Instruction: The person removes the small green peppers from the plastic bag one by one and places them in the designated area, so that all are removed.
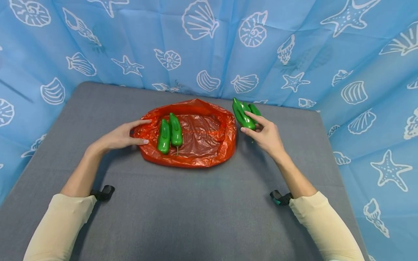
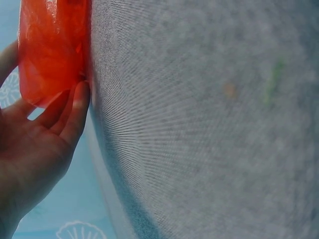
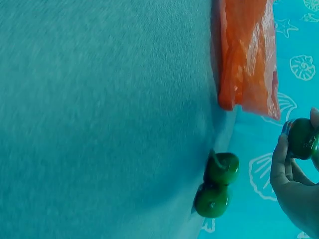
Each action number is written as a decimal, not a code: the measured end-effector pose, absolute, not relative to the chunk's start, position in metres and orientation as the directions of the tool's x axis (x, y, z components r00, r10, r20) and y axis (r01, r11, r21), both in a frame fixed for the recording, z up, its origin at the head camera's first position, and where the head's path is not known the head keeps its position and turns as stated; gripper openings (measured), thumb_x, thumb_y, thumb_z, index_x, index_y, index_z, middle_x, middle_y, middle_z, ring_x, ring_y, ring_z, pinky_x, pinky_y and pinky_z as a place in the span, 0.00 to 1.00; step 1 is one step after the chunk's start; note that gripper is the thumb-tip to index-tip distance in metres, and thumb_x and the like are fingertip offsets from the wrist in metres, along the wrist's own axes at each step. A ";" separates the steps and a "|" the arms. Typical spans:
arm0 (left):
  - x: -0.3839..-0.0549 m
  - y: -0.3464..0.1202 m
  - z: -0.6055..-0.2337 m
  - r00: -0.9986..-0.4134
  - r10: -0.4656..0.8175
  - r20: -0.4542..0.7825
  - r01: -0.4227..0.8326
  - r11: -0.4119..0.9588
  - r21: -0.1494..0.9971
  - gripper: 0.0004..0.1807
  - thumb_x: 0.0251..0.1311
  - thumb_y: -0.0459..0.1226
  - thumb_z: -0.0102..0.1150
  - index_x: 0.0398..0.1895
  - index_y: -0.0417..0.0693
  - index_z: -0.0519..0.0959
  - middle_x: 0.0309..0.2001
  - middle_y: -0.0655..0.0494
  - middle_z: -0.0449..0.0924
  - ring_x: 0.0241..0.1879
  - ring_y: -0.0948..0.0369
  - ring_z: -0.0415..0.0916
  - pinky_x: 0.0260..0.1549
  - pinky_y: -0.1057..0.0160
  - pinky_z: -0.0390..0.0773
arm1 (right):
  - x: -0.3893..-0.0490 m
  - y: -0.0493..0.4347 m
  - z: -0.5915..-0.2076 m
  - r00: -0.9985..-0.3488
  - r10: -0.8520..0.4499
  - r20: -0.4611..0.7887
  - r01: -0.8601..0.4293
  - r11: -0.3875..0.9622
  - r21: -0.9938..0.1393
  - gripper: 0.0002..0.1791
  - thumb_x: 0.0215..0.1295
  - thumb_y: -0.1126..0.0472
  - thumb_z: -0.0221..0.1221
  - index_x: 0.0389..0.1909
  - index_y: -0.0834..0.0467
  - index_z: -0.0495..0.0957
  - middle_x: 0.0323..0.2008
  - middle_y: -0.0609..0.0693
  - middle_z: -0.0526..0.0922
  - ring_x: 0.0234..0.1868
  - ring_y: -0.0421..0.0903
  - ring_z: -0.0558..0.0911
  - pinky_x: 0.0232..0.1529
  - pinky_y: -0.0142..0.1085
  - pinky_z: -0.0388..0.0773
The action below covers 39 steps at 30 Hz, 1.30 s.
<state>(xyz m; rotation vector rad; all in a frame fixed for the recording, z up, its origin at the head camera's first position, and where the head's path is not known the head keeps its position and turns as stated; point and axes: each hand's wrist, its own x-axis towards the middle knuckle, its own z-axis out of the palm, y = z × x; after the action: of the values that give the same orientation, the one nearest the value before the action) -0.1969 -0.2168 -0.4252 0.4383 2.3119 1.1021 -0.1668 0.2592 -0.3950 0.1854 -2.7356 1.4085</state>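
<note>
A red plastic bag [image 1: 196,163] lies with its mouth spread wide on the grey table. Inside it, toward the left, two green peppers [image 1: 164,137] rest side by side. My left hand [image 1: 119,137] grips the bag's left rim, thumb and fingers spread along it; the left wrist view shows its fingers against the red plastic [image 2: 52,55]. Just right of the bag, my right hand [image 1: 266,134] holds another green pepper [image 1: 241,115] between thumb and fingers, raised off the table. Below and beyond it two more green peppers [image 3: 222,169] lie on the table, partly hidden in the head view.
The grey tabletop [image 1: 196,210] stretches from the bag toward me. A blue curtain [image 1: 147,36] with white shell and starfish prints hangs along the table's far edge and right side. Black straps [image 1: 103,193] are on both wrists.
</note>
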 end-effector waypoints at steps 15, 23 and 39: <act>-0.194 -0.218 -0.430 -0.797 0.504 -0.333 0.039 0.593 0.804 0.45 0.65 0.46 0.64 0.79 0.50 0.52 0.70 0.34 0.58 0.30 0.52 0.75 0.47 0.50 0.72 | -0.169 0.289 -0.404 -1.000 0.019 0.022 -0.004 0.648 -0.762 0.34 0.64 0.51 0.67 0.71 0.44 0.69 0.62 0.62 0.76 0.47 0.54 0.82 0.30 0.28 0.75; -0.194 -0.218 -0.430 -0.799 0.505 -0.327 0.043 0.590 0.806 0.43 0.65 0.45 0.64 0.79 0.51 0.53 0.70 0.35 0.57 0.30 0.52 0.75 0.46 0.52 0.71 | -0.173 0.306 -0.409 -0.997 0.070 -0.013 0.055 0.626 -0.778 0.33 0.64 0.49 0.66 0.70 0.43 0.70 0.58 0.64 0.78 0.37 0.42 0.82 0.26 0.30 0.74; -0.198 -0.217 -0.427 -0.804 0.507 -0.311 0.055 0.584 0.810 0.44 0.64 0.46 0.65 0.79 0.51 0.53 0.72 0.36 0.56 0.40 0.50 0.75 0.55 0.45 0.66 | -0.186 0.326 -0.417 -0.991 0.130 0.028 0.063 0.645 -0.762 0.33 0.66 0.50 0.65 0.71 0.49 0.69 0.67 0.57 0.73 0.42 0.36 0.80 0.30 0.25 0.74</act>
<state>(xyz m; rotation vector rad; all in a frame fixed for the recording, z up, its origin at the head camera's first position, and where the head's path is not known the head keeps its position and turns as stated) -0.1976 -0.2173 -0.4267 0.4473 2.2937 1.1471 -0.1861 0.3263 -0.4167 -0.1630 -2.7757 1.2813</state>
